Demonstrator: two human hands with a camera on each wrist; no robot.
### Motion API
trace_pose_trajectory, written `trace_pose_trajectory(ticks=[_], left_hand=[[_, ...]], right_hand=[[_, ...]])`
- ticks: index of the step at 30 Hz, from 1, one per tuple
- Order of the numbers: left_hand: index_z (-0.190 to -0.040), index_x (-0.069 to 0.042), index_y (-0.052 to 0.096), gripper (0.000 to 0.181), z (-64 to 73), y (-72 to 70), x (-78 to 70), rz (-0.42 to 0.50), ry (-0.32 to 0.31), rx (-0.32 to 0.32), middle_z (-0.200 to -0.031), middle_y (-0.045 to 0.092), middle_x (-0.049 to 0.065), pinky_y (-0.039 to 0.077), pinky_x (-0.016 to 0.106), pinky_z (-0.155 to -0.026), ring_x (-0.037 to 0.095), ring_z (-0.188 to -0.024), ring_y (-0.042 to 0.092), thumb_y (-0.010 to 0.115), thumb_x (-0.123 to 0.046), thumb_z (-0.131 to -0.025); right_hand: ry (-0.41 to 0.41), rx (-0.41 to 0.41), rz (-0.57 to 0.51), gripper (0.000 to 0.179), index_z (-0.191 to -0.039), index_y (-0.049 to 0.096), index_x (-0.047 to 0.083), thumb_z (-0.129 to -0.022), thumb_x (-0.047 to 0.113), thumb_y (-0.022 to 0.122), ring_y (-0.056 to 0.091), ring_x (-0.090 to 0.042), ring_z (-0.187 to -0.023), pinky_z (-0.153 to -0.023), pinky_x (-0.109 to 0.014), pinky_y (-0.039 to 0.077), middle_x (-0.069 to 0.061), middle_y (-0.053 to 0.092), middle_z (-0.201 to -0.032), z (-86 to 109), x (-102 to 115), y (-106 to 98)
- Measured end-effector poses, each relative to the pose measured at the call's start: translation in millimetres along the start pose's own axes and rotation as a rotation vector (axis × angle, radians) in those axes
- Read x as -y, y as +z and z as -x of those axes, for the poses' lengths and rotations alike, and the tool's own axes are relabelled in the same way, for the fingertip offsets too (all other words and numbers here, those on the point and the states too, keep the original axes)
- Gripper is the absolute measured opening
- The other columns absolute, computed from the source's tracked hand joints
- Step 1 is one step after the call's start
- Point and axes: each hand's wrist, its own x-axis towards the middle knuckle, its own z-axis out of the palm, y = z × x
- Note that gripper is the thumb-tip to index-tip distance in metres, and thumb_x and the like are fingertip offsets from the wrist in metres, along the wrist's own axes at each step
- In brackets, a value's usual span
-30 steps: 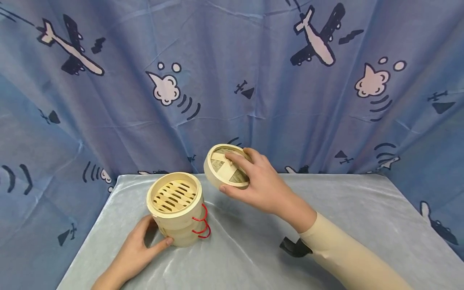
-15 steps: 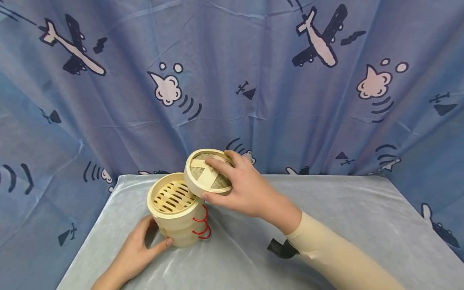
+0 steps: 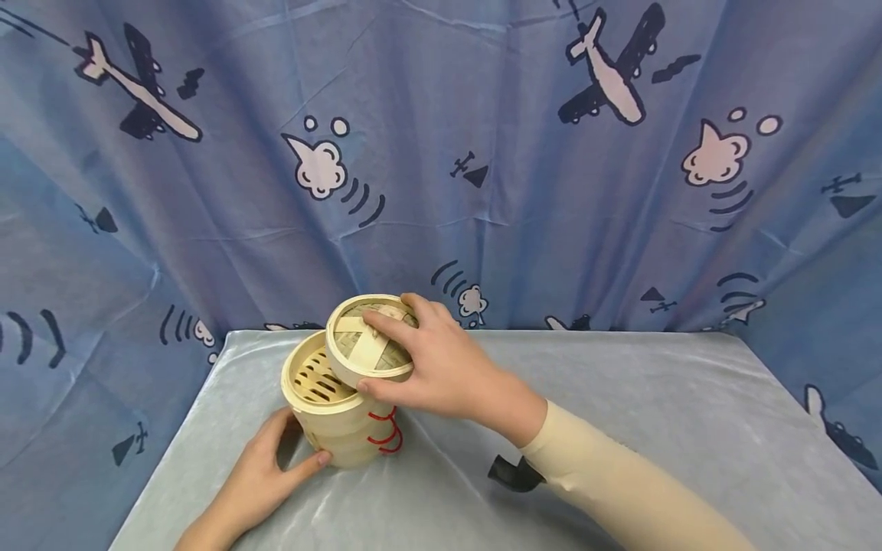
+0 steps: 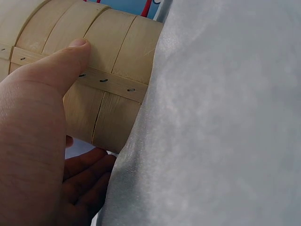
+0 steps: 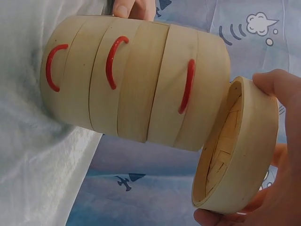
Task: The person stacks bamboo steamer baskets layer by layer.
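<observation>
A bamboo steamer [image 3: 344, 435] of stacked tiers stands upright at the table's left, its slatted top tier partly uncovered. My left hand [image 3: 258, 468] grips its lower left side, thumb in front; the left wrist view shows the thumb [image 4: 70, 61] against the bamboo wall. My right hand [image 3: 448, 363] holds the round lid [image 3: 367, 353] with woven panels by its rim, fingers spread across the top. Tilted, the lid overlaps the right part of the steamer's opening. In the right wrist view, the lid's hollow underside [image 5: 225, 146] faces the steamer's top edge. Red handles [image 5: 110, 63] run down one side.
Grey velvety cloth [image 3: 661, 428] covers the table. A blue curtain [image 3: 524, 153] printed with airplanes and clouds hangs behind and at the sides. A black curved strap [image 3: 511, 474] shows beside the right forearm.
My right hand has carried the lid leftward and slightly down, from beside the steamer to over its right rim. The left hand and steamer have stayed in place.
</observation>
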Motion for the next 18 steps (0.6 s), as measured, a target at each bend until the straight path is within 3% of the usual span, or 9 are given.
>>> trace_pose_trajectory(ticks=[8, 18], left_hand=[[-0.149, -0.015, 0.060, 0.076, 0.5, 2.0, 0.5, 0.003, -0.002, 0.001, -0.134, 0.070, -0.001, 0.039, 0.012, -0.106, 0.021, -0.121, 0.065, 0.096, -0.035, -0.085], [-0.149, -0.014, 0.060, 0.077, -0.5, 1.6, 4.5, -0.009, 0.008, -0.010, -0.136, 0.069, 0.002, 0.037, 0.010, -0.107, 0.025, -0.123, 0.065, 0.097, -0.035, -0.085]], right_hand=[[-0.002, 0.015, 0.001, 0.086, -0.163, 0.054, 0.029, -0.090, 0.069, 0.075, 0.051, -0.041, -0.134, -0.106, -0.057, 0.052, -0.023, 0.045, -0.159, -2.8, -2, 11], [-0.012, 0.017, -0.034, 0.085, -0.162, 0.055, 0.029, -0.090, 0.069, 0.075, 0.049, -0.040, -0.133, -0.104, -0.055, 0.054, -0.022, 0.046, -0.157, -10.7, 2, 18]])
